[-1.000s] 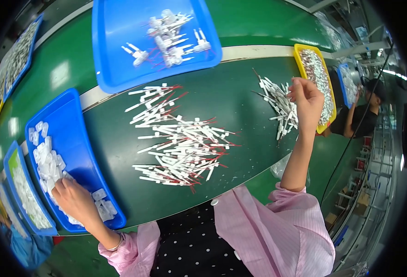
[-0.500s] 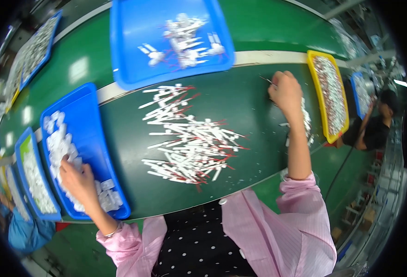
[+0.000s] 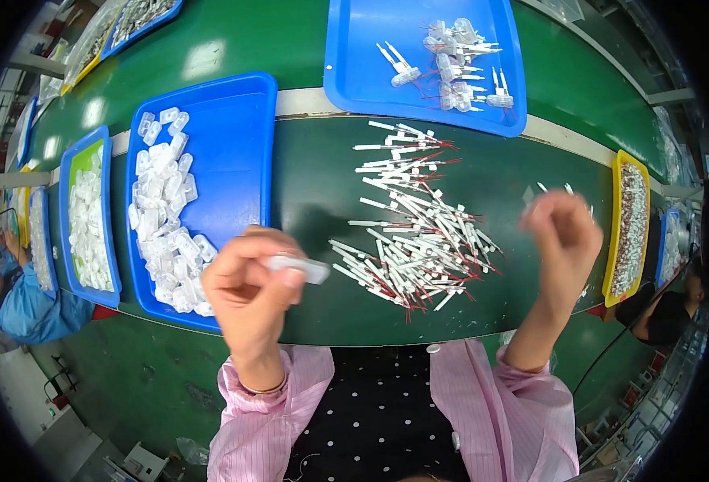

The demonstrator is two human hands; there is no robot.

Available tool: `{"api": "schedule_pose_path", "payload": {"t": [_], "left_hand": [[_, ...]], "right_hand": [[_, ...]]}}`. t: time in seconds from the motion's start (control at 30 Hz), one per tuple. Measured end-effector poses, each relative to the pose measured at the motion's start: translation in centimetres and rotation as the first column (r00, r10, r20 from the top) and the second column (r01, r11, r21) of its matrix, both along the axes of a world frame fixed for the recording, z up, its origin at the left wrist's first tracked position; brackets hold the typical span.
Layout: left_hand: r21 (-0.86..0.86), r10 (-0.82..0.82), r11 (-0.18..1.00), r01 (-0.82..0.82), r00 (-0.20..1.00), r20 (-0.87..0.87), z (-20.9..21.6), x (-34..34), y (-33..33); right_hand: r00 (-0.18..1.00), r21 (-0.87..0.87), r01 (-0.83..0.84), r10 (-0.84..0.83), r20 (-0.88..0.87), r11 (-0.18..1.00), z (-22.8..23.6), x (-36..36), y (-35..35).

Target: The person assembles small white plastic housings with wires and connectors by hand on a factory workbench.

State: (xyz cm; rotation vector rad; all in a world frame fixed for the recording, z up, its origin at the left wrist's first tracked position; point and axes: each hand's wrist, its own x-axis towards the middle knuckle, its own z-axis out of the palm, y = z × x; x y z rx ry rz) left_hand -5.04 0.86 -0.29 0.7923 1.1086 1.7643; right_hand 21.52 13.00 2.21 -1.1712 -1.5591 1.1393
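Between the thumb and fingers of my left hand (image 3: pixel 246 293) is a small clear plastic housing (image 3: pixel 310 269), held up at the right edge of a blue tray (image 3: pixel 234 161). That tray carries a pile of similar clear housings (image 3: pixel 161 185) along its left side. Motion smears my right hand (image 3: pixel 563 229), raised over the right part of the green table. Its fingers are curled into a pinch, and what they hold, if anything, cannot be made out. Between my hands lies a heap of white sticks with red wires (image 3: pixel 427 233).
A blue tray (image 3: pixel 386 96) at the back holds clear housings fitted with white sticks and wires. Farther right stands a yellow tray (image 3: pixel 611 273) of small parts. Another blue tray (image 3: pixel 113 289) of clear pieces is at left. People sit at both sides.
My left hand has come up out of the housings tray with one housing. My right hand has moved nearer to me, away from the far right. The view has shifted left.
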Motion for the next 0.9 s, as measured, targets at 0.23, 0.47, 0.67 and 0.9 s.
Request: {"api": "schedule_pose_path", "payload": {"t": [0.23,0.47,0.67,0.9], "left_hand": [[-0.012,-0.139,0.990,0.142,0.981,0.137,-0.1,5.5,0.7],[-0.114,-0.142,0.979,0.169,0.966,0.217,0.0,5.3,0.1],[-0.117,-0.301,0.927,0.357,0.892,0.337,1.3,5.2,0.5],[-0.016,-0.390,0.899,0.438,0.818,0.423,1.2,4.4,0.1]], "right_hand": [[0.658,-0.252,-0.642,0.352,-0.666,0.724,0.9,-5.8,-6.3],[0.697,-0.271,-0.471,0.165,-0.698,0.840,-0.6,-4.7,-6.2],[0.952,-0.052,-0.280,0.270,-0.147,0.959,0.4,-4.5,-6.0],[0.952,0.301,-0.307,0.296,0.082,0.903,1.1,-3.4,-4.7]]}}
